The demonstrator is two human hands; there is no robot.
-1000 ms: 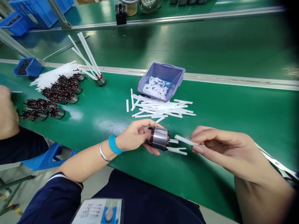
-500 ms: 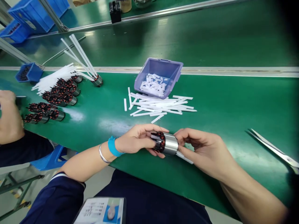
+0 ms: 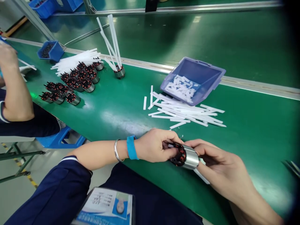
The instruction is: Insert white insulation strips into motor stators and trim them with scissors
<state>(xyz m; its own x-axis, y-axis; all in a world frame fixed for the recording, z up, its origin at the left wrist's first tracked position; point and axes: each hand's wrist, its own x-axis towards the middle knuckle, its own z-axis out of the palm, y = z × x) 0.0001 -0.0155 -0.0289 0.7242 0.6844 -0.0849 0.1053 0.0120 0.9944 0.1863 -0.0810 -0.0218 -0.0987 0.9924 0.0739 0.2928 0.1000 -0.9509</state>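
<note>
A motor stator (image 3: 191,157) with a silver body and a black and copper wound end lies sideways between my two hands, above the green bench. My left hand (image 3: 153,145) is closed at the wound end, thumb and forefinger pressed at its opening. A bit of white shows by those fingertips. Closed around the opposite end is my right hand (image 3: 222,170), gripping the stator's silver rim. From beneath that end a white strip (image 3: 202,176) sticks out towards the lower right. The right fingertips are partly hidden behind the stator.
A purple bin (image 3: 205,73) of short white pieces stands behind loose white strips (image 3: 187,114). To the left are several stators (image 3: 87,86), one stator (image 3: 120,72) holding long strips, a strip bundle (image 3: 75,61) and a blue bin (image 3: 52,51). Scissor tips (image 3: 292,167) and a co-worker's arm (image 3: 17,87) show.
The view has swung left, so the bench things appear farther right. My left fingers have closed in over the stator's wound end. My right hand keeps its hold.
</note>
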